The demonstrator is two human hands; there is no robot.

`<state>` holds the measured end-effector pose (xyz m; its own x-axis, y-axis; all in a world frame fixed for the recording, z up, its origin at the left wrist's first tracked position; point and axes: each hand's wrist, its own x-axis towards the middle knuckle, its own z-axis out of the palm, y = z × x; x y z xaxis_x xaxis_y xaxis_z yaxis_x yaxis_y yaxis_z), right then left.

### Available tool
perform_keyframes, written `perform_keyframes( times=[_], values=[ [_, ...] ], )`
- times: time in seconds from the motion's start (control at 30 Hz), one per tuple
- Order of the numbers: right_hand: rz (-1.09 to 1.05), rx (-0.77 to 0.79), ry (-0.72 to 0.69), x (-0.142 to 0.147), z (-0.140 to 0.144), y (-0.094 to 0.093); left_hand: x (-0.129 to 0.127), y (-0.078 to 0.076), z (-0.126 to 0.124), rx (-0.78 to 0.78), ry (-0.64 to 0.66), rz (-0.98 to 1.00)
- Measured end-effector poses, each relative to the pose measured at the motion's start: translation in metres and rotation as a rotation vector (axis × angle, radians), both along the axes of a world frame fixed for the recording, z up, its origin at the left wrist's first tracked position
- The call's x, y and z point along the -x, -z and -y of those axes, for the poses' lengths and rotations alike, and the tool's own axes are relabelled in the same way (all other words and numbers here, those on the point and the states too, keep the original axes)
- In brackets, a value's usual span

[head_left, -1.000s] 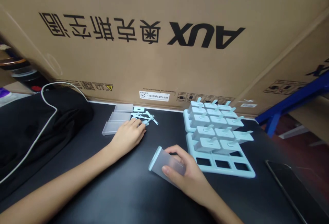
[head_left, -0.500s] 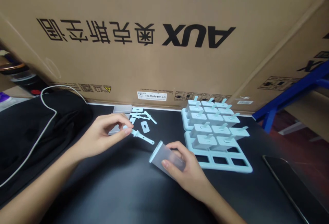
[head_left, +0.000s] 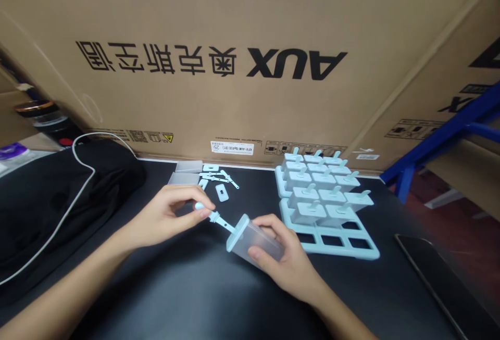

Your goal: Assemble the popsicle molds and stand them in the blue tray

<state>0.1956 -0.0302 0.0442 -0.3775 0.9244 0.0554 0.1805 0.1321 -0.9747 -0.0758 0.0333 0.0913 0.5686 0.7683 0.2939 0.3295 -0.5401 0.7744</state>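
Between thumb and fingers, my left hand [head_left: 172, 215] pinches the rounded end of a light blue popsicle stick [head_left: 223, 223]. Its far end is at the light blue lid [head_left: 237, 233] of a translucent popsicle mold [head_left: 260, 243], and part of it seems to be inside the lid's opening. My right hand [head_left: 285, 256] is wrapped round that mold, which is tilted with its lid toward the left. Behind my left hand lie several loose sticks [head_left: 230, 179], a few loose lids [head_left: 222, 192] and clear mold cups [head_left: 183, 178].
On the right, a light blue rack [head_left: 367, 248] holds several lidded molds [head_left: 310, 214] with sticks. A phone [head_left: 433, 272] lies at the right edge. Black cloth [head_left: 113, 173] with a white cable [head_left: 88, 173] is on the left. A large cardboard box [head_left: 219, 105] stands behind the table.
My left hand has moved right and slightly down, bringing the stick's end from just short of the lid to its opening. My right hand keeps holding the mold. The camera view has shifted slightly.
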Motion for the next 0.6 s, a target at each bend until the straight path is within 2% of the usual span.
perform_keyframes(
  times=[0.2,0.37,0.47,0.6],
  values=[
    [0.084,-0.096,-0.072,0.002,0.004,-0.002,-0.027,0.004,0.013,0.002,0.097,-0.004],
    [0.100,-0.244,-0.038,-0.001,0.009,-0.003,-0.046,0.011,0.023,0.021,0.155,0.045],
    [0.106,-0.286,0.032,-0.014,0.017,-0.004,-0.051,0.017,0.025,0.039,0.225,0.154],
    [0.172,-0.391,0.223,-0.054,0.028,-0.007,-0.056,0.034,0.023,0.054,0.284,0.204]
  ],
)
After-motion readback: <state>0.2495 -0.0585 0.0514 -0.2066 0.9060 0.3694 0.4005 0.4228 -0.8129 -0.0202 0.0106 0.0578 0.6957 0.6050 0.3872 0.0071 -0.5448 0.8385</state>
